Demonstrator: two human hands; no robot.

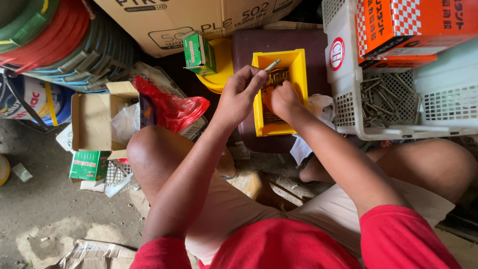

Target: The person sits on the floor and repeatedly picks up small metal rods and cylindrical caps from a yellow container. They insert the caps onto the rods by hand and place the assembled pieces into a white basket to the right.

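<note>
Left grip (239, 94) around half-hidden screw (272, 65)

1. The right hand (285, 101) covers part of the yellow bin (294, 65); its fingertips are hidden.
2. The bin's small metal parts (277, 77) are too small to identify.
3. The white basket (348, 99) and orange box (413, 25) run past the frame edge.

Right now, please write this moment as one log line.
left hand: holds metal screw | right hand: inside yellow bin of screws | white basket: beside
</note>
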